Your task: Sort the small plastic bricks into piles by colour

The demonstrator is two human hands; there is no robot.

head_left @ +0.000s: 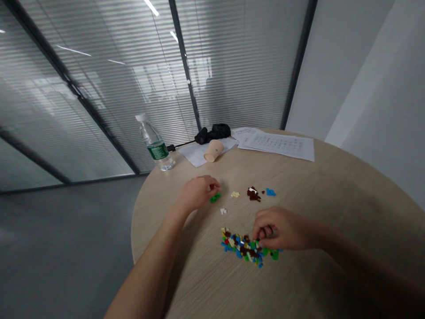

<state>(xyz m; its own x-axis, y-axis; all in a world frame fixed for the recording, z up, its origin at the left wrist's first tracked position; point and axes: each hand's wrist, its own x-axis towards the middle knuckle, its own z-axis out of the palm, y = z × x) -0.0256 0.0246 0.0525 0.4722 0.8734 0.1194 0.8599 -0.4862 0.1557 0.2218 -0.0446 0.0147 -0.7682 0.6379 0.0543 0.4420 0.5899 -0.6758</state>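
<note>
My left hand (198,192) is over a small pile of green toy bricks (215,198), its fingers curled towards the thumb. Whatever those fingertips hold, if anything, is too small to make out. At the right end of a mixed heap of tiny coloured bricks (244,248), my right hand (277,228) reaches down with thumb and fingers drawn together. What lies between its fingertips is hidden. Sorted by colour beyond the heap are white bricks (223,211), cream bricks (235,194), dark brown bricks (253,193) and blue bricks (271,192).
A water bottle (157,148) with a green label stands at the table's far left edge. Near it a paper cup (214,150) lies tipped over on paper, before a black folded bundle (217,131). Printed sheets (282,145) cover part of the round table's (348,195) far side.
</note>
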